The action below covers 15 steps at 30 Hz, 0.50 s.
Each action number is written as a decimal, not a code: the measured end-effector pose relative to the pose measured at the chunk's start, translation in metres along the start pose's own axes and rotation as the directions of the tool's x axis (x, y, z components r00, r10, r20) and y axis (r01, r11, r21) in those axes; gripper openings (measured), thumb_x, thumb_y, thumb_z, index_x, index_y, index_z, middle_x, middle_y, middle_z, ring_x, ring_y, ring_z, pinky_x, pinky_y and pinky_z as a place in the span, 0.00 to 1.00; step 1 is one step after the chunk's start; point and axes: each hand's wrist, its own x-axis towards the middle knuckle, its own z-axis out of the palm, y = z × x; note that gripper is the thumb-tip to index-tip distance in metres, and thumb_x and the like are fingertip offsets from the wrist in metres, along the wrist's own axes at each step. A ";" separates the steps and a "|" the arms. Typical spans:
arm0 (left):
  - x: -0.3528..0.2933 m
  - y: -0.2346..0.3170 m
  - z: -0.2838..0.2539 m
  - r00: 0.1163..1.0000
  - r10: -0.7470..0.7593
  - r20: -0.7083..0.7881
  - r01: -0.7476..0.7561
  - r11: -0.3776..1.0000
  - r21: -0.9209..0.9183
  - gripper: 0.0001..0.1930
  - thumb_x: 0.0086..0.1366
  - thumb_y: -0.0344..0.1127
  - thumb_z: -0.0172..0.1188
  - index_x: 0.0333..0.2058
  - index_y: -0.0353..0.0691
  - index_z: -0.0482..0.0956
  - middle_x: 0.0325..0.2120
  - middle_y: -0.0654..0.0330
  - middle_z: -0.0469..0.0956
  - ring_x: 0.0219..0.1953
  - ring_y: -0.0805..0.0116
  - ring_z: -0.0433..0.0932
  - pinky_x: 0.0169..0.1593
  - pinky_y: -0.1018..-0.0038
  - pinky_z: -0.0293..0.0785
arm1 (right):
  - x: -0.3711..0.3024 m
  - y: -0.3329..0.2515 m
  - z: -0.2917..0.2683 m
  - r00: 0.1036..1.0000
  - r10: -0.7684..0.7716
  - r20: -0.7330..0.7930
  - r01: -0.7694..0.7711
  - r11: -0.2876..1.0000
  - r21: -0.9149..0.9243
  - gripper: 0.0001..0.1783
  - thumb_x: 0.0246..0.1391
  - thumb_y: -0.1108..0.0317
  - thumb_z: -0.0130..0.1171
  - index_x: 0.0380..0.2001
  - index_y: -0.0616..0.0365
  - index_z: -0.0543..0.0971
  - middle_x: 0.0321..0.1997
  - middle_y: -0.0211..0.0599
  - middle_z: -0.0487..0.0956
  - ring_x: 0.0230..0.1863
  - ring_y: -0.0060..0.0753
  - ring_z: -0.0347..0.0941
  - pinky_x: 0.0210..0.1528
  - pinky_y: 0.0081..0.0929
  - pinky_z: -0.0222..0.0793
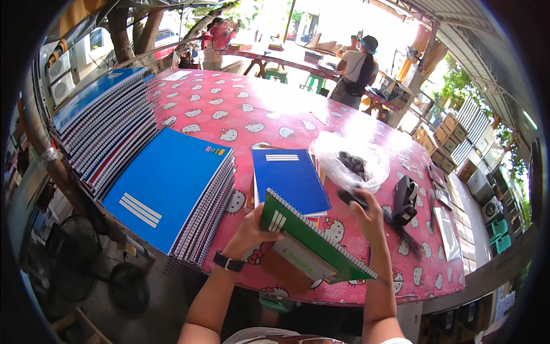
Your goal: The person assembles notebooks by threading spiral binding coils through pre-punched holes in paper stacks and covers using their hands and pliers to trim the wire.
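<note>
My left hand (252,234) grips a green spiral notebook (321,243) by its near left side, holding it tilted over the table. Beneath it shows a brown piece (286,269) with a pale strip; its kind is partly hidden. My right hand (368,215) is raised beside the notebook's spiral edge, fingers closed on a small black object (351,198), blurred. Just beyond the green notebook lies a blue notebook (292,180) on a low pile. A clear plastic bag (372,166) with dark contents sits behind my right hand.
Tall stacks of spiral notebooks (172,189) stand at the left on the pink patterned tablecloth (223,117). A black tape dispenser (405,199), a bundle of thin black strands (405,238) and a flat clear packet (447,234) lie at the right. Other people (358,69) stand beyond.
</note>
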 end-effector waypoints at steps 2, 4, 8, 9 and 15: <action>-0.007 -0.005 0.004 1.000 -0.007 0.001 0.007 0.996 0.084 0.29 0.42 0.23 0.71 0.46 0.35 0.72 0.38 0.65 0.75 0.41 0.79 0.71 0.47 0.79 0.68 | -0.039 0.061 -0.020 0.976 -0.008 -0.219 -0.075 0.927 -0.368 0.29 0.44 0.51 0.63 0.46 0.59 0.74 0.53 0.53 0.70 0.55 0.50 0.64 0.57 0.38 0.58; -0.013 -0.009 0.005 1.000 -0.029 -0.010 0.030 0.984 0.174 0.26 0.41 0.23 0.72 0.42 0.35 0.74 0.36 0.65 0.76 0.39 0.79 0.73 0.45 0.79 0.70 | -0.080 0.093 -0.030 0.963 0.039 -0.266 -0.173 0.846 -0.504 0.31 0.42 0.51 0.64 0.47 0.58 0.73 0.55 0.56 0.68 0.57 0.56 0.61 0.58 0.41 0.56; -0.030 -0.002 0.026 0.977 0.010 -0.211 0.048 0.962 0.269 0.20 0.43 0.23 0.71 0.38 0.34 0.75 0.32 0.64 0.79 0.35 0.78 0.76 0.40 0.80 0.73 | -0.140 0.130 -0.046 0.916 0.384 -0.118 -0.380 0.732 -0.565 0.43 0.37 0.49 0.67 0.56 0.56 0.66 0.60 0.55 0.63 0.60 0.57 0.57 0.59 0.45 0.55; -0.034 -0.003 0.039 0.949 0.056 -0.311 0.038 0.956 0.291 0.19 0.44 0.24 0.71 0.36 0.34 0.76 0.32 0.63 0.80 0.34 0.78 0.76 0.40 0.80 0.73 | -0.149 0.134 -0.046 0.910 0.390 -0.139 -0.392 0.705 -0.591 0.47 0.36 0.48 0.68 0.59 0.54 0.62 0.61 0.55 0.61 0.60 0.56 0.56 0.59 0.47 0.55; -0.068 -0.035 0.081 0.868 0.155 -0.471 0.032 0.931 0.365 0.17 0.46 0.32 0.72 0.33 0.35 0.75 0.28 0.62 0.78 0.31 0.76 0.76 0.35 0.76 0.72 | -0.175 0.089 -0.040 0.864 0.477 -0.163 -0.465 0.631 -0.621 0.58 0.32 0.40 0.67 0.62 0.58 0.55 0.60 0.48 0.62 0.60 0.52 0.56 0.57 0.50 0.55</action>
